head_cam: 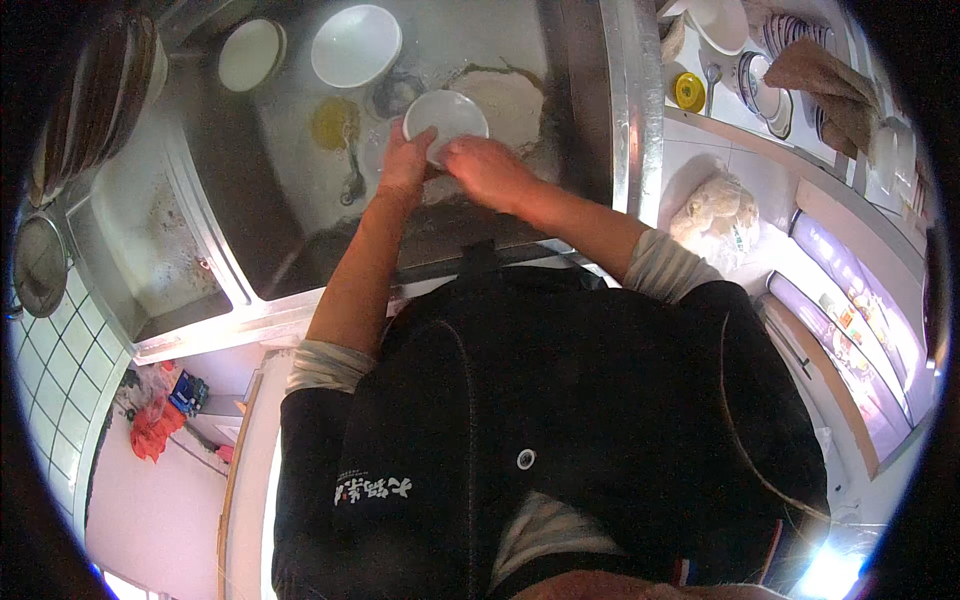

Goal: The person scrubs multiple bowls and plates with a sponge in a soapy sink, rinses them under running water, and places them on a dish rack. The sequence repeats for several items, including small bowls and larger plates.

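Observation:
A small white bowl (445,120) is held over a metal sink basin (277,247). My left hand (406,159) grips its left side, thumb over the rim. Curled at the near right rim is my right hand (487,171), its fingertips partly hidden. In the basin, a larger white bowl (356,45) and a pale round dish (250,55) lie beyond my hands. A yellow round object (335,123) and a metal spoon (352,169) are left of them. A large pale round piece (499,105), blurred by water, lies behind the held bowl.
Left of the basin is a second sink compartment (142,225), with stacked dishes (97,97) above it and a round strainer (40,266) nearby. On the right shelf stand patterned bowls (761,86), a yellow lid (689,91) and a brown cloth (825,79). A filled plastic bag (716,214) sits below.

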Demonstrator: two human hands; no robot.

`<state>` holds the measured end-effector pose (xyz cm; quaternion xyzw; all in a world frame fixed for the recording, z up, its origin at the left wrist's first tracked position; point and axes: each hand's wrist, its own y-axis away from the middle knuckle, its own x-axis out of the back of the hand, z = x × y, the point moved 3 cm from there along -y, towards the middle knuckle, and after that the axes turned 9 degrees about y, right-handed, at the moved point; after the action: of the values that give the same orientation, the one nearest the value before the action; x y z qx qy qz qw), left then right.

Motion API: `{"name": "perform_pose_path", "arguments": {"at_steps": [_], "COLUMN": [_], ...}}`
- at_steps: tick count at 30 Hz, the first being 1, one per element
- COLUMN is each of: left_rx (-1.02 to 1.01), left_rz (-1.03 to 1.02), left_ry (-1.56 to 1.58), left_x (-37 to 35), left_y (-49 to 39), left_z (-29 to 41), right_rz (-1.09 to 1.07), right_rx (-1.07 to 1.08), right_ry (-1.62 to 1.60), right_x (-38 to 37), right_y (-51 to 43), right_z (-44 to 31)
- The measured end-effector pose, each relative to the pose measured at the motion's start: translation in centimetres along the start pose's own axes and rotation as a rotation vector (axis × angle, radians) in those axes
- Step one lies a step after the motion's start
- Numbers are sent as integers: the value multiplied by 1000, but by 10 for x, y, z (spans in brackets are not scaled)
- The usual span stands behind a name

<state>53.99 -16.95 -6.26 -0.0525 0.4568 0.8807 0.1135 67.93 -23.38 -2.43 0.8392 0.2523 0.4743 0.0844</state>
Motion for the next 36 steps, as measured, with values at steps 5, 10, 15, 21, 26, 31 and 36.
{"name": "perform_pose_path", "arguments": {"at_steps": [5,10,15,21,26,31,36], "left_rx": [134,238,188,581,104,-496,-628], "left_rz": [-48,-153,-111,-173,-105,-245,-119], "left_ry": [-18,305,407,457,-335,-1047,-1104], "left_x": [-7,-19,-30,-21,-4,-13,-10], "left_y": [13,7,13,12,-5,-7,-3], "left_z": [7,-2,5,0,2,23,25], "right_rz": [299,5,322,226,546,338,130], "right_rx": [188,58,-131,-40,-83,-126,-313], "right_ry": [-87,-40,-359,-189,49,-34,-256], "right_x": [15,14,16,27,34,4,11], "right_y": [-7,9,5,2,-1,-40,-36], "right_z": [-12,4,-6,-1,24,38,51]}}
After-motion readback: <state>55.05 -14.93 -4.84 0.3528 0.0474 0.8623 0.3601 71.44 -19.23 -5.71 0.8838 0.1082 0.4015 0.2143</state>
